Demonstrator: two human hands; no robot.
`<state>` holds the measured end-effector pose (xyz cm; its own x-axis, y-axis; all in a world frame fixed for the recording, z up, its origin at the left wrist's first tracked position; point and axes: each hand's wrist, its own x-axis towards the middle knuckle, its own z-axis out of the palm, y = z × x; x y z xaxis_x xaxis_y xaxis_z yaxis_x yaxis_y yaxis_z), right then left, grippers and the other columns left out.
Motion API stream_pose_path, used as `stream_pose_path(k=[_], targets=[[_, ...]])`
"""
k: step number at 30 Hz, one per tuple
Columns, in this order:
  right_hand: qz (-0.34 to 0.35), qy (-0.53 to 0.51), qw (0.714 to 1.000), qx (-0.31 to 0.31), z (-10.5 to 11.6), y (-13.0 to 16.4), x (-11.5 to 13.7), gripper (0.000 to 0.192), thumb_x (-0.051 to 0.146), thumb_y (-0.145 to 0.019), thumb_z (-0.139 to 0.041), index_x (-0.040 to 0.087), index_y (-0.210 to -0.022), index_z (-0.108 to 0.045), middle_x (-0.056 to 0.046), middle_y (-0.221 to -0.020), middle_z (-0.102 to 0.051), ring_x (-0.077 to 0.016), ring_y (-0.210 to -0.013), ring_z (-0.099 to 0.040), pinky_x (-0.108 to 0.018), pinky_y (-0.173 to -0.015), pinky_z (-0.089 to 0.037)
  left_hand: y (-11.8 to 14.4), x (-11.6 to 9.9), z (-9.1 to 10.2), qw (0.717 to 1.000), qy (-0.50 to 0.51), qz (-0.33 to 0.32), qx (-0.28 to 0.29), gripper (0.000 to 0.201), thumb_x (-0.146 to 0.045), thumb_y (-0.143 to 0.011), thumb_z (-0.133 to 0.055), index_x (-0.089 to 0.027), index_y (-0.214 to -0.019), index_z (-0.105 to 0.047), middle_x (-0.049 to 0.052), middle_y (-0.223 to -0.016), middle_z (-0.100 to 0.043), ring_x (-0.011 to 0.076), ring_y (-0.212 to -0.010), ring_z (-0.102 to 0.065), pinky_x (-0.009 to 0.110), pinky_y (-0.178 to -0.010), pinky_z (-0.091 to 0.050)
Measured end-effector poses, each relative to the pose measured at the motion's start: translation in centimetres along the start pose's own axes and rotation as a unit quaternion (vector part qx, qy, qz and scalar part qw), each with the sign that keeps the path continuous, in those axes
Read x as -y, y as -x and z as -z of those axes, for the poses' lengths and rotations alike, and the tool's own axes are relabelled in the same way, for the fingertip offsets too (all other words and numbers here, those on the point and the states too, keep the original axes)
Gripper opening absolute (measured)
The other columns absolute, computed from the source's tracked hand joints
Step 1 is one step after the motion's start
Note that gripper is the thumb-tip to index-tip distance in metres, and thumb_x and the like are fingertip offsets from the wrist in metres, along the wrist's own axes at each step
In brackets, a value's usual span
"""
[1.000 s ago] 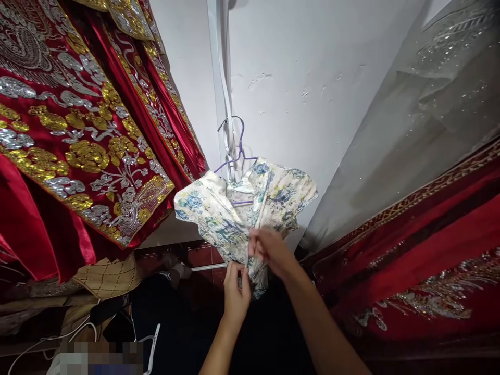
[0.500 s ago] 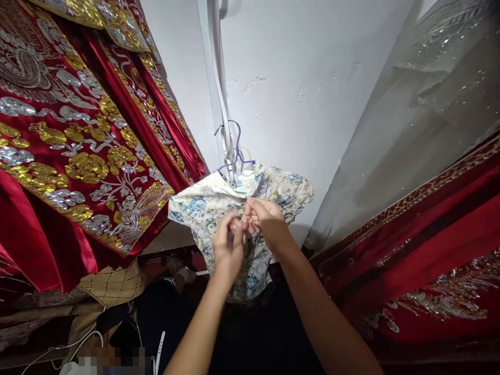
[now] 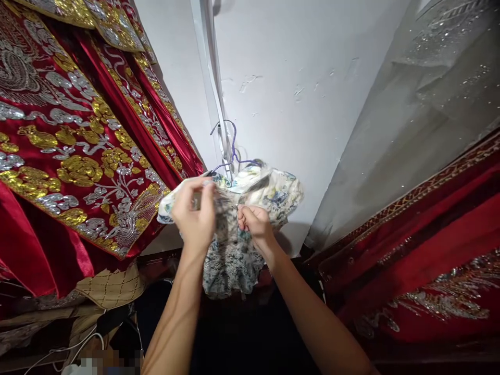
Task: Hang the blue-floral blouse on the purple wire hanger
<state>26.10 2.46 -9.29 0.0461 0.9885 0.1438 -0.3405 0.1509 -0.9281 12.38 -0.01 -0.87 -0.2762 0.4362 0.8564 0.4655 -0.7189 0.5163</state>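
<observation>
A short floral blouse (image 3: 234, 260), cream with blue and yellow flowers, hangs on a thin purple hanger (image 3: 234, 140) in front of me. My left hand (image 3: 195, 213) is at the blouse's left shoulder, beside the neckline. Its thumb and forefinger meet in a pinch at the fabric, slightly smeared by motion. Lower down, at the middle of the front opening, my right hand (image 3: 254, 226) has its fingers closed on the blouse's edge. Whatever lies inside the right fingertips is hidden.
The hanger hooks onto a white strap or rail (image 3: 209, 67) against a white wall (image 3: 292, 62). A red garment with gold and silver sequins (image 3: 82, 169) hangs at left. At right are a sheer cover (image 3: 398, 104) and red embroidered cloth (image 3: 425, 260). A quilted beige item (image 3: 111, 286) lies low at left.
My left hand has moved up and left from the front opening to the blouse's shoulder. The right hand has dropped slightly, staying at the opening. The blouse has shifted a little left.
</observation>
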Motion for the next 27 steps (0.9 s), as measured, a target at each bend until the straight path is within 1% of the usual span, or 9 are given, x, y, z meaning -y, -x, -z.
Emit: stream_pose_path(k=[3, 5, 9, 12, 15, 18, 21, 24, 27], targets=[[-0.02, -0.08, 0.996, -0.03, 1.7, 1.6, -0.4, 0.036, 0.036, -0.083, -0.062, 0.022, -0.053, -0.047, 0.005, -0.041, -0.039, -0.0089, -0.041, -0.031, -0.026, -0.046, -0.025, -1.8, 2.4, 2.6, 0.993, 0.034, 0.05, -0.098, 0.012, -0.027, -0.093, -0.067, -0.016, -0.097, -0.07, 0.001, -0.09, -0.068, 0.0117, -0.081, -0.064, 0.025, -0.08, -0.052], [-0.018, -0.125, 0.992, -0.028, 2.4, 3.5, -0.7, 0.039, 0.038, -0.083, -0.063, 0.022, -0.052, -0.045, 0.006, -0.039, -0.033, -0.009, -0.041, -0.027, -0.027, -0.046, -0.024, -1.0, 5.0, 4.5, 0.967, 0.125, 0.16, -0.154, 0.009, -0.024, -0.091, -0.068, -0.015, -0.093, -0.068, -0.001, -0.083, -0.064, 0.0084, -0.074, -0.061, 0.021, -0.077, -0.051], [-0.049, -0.141, 0.989, -0.017, 2.2, 7.2, -2.2, 0.042, 0.041, -0.085, -0.065, 0.021, -0.052, -0.049, 0.005, -0.038, -0.034, -0.0089, -0.041, -0.027, -0.028, -0.047, -0.021, 6.4, 8.8, 6.0, 0.794, 0.311, 0.477, -0.211, 0.016, -0.024, -0.096, -0.059, -0.017, -0.082, -0.058, -0.003, -0.073, -0.059, 0.0062, -0.07, -0.061, 0.019, -0.082, -0.055], [-0.062, -0.131, 0.989, -0.03, 2.8, 8.6, -3.7, 0.043, 0.043, -0.086, -0.063, 0.021, -0.052, -0.048, 0.004, -0.04, -0.038, -0.0096, -0.042, -0.03, -0.028, -0.048, -0.022, 13.5, 9.3, 4.7, 0.756, 0.301, 0.548, -0.192, 0.013, -0.016, -0.093, -0.058, -0.016, -0.08, -0.058, 0.001, -0.074, -0.061, 0.0114, -0.073, -0.066, 0.029, -0.085, -0.058], [-0.081, -0.035, 0.996, -0.023, 5.9, 9.0, -4.4, 0.044, 0.045, -0.088, -0.06, 0.021, -0.052, -0.048, 0.004, -0.039, -0.037, -0.0095, -0.041, -0.03, -0.028, -0.048, -0.024, 17.1, 8.6, 2.9, 0.733, 0.301, 0.587, -0.167, 0.007, -0.016, -0.086, -0.069, -0.015, -0.083, -0.062, 0.003, -0.077, -0.065, 0.015, -0.077, -0.068, 0.037, -0.092, -0.057], [-0.174, 0.171, 0.966, 0.089, 9.7, 9.1, -4.0, 0.043, 0.047, -0.088, -0.061, 0.019, -0.055, -0.056, 0.003, -0.041, -0.045, -0.0096, -0.04, -0.035, -0.026, -0.048, -0.027, 16.2, 7.3, 2.4, 0.74, 0.332, 0.564, -0.157, 0.015, -0.025, -0.081, -0.077, -0.017, -0.087, -0.065, 0.001, -0.086, -0.065, 0.0125, -0.083, -0.066, 0.032, -0.097, -0.053], [-0.166, 0.29, 0.935, 0.119, 10.8, 9.2, -3.3, 0.043, 0.054, -0.088, -0.064, 0.017, -0.066, -0.063, -0.002, -0.061, -0.063, -0.0129, -0.054, -0.049, -0.027, -0.055, -0.036, 14.4, 4.6, 2.7, 0.781, 0.384, 0.492, -0.035, 0.024, -0.038, -0.083, -0.078, -0.019, -0.086, -0.064, 0.001, -0.088, -0.064, 0.0128, -0.085, -0.063, 0.025, -0.088, -0.052], [-0.115, 0.201, 0.968, 0.1, 8.3, 9.1, -3.3, 0.051, 0.066, -0.092, -0.055, 0.018, -0.081, -0.069, -0.006, -0.085, -0.07, -0.0192, -0.077, -0.061, -0.031, -0.073, -0.048, 13.9, 0.5, 2.9, 0.827, 0.349, 0.415, 0.148, 0.023, -0.042, -0.091, -0.069, -0.02, -0.086, -0.064, 0.001, -0.086, -0.064, 0.0145, -0.081, -0.061, 0.025, -0.078, -0.049], [-0.188, -0.02, 0.97, 0.151, 4.4, 9.1, -3.7, 0.067, 0.077, -0.091, -0.044, 0.018, -0.104, -0.072, -0.01, -0.098, -0.073, -0.0263, -0.098, -0.067, -0.039, -0.09, -0.052, 13.7, -2.2, 3.3, 0.874, 0.225, 0.307, 0.303, 0.018, -0.038, -0.096, -0.063, -0.023, -0.096, -0.071, 0.004, -0.098, -0.069, 0.0206, -0.098, -0.063, 0.034, -0.1, -0.045]])
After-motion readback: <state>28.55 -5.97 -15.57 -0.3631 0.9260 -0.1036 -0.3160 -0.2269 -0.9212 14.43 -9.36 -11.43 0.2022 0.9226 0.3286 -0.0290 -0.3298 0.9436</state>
